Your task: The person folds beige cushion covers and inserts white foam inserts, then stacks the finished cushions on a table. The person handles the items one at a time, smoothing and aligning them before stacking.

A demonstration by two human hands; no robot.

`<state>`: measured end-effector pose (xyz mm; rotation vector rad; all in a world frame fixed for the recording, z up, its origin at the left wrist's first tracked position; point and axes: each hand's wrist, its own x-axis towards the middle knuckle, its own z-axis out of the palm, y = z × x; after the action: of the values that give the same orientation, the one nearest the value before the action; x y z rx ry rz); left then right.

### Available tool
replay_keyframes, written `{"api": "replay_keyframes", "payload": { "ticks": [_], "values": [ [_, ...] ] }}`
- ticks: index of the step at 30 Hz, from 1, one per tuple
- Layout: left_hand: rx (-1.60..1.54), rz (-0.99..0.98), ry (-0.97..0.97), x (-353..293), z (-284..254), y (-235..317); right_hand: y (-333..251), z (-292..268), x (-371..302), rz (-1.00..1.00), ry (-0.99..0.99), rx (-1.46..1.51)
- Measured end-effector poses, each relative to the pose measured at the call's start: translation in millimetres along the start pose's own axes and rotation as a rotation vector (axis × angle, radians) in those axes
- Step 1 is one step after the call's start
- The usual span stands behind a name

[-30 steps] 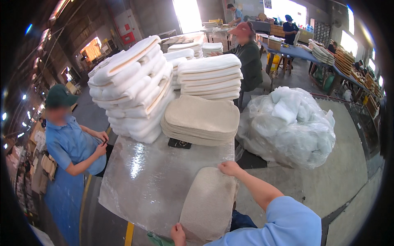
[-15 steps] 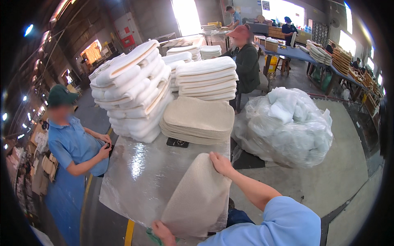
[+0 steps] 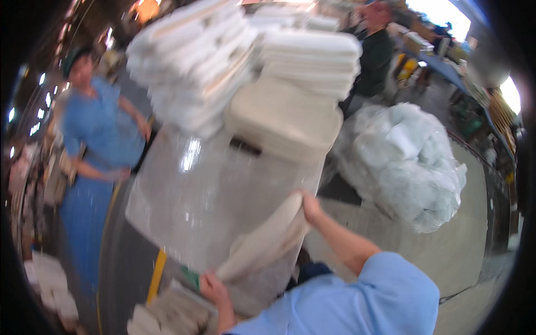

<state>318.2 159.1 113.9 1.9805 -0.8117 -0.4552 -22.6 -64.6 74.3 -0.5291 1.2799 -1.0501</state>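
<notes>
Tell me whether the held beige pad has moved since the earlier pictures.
Yes, upward: the beige pad lay flat on the table and is now tilted up.

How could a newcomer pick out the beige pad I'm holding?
Find the shiny grey table in the middle. At its near right side, your left hand and right hand hold the pad at opposite ends. Unlike the beige stack farther back, it's a single piece, held in hand.

Cloth (image 3: 267,230), left hand (image 3: 215,287), right hand (image 3: 312,209): motion-blurred, finger detail lost. White stack (image 3: 190,72), 11 o'clock: top cut by upper edge. Tan pile (image 3: 174,311), 7 o'clock: cut by lower edge. Bench goods (image 3: 417,42), 2 o'clock: too small.
</notes>
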Motion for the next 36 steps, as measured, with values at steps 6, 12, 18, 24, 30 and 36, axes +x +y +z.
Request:
{"api": "replay_keyframes", "payload": {
  "ticks": [6, 12, 18, 24, 30, 36],
  "values": [
    [0.069, 0.077, -0.001, -65, -8, 39, -29, -38, -17, 0.186, -0.232, 0.034],
    [0.15, -0.18, -0.209, -114, -30, 18, -67, -45, -22, 0.446, -0.539, -0.582],
    [0.376, -0.375, -0.558, -93, -24, 5, -68, -26, 6, 0.442, -0.707, -1.311],
    [0.416, -0.493, -0.585, -58, -2, -10, -42, 8, 27, 0.245, -0.662, -1.719],
    [0.68, 0.209, -0.542, 1, 64, -7, 5, 88, 14, -0.455, -1.006, -1.874],
    [0.58, -0.004, -0.853, 45, 112, 16, 40, 113, 16, -0.376, -1.2, -1.88]
  ]
}}
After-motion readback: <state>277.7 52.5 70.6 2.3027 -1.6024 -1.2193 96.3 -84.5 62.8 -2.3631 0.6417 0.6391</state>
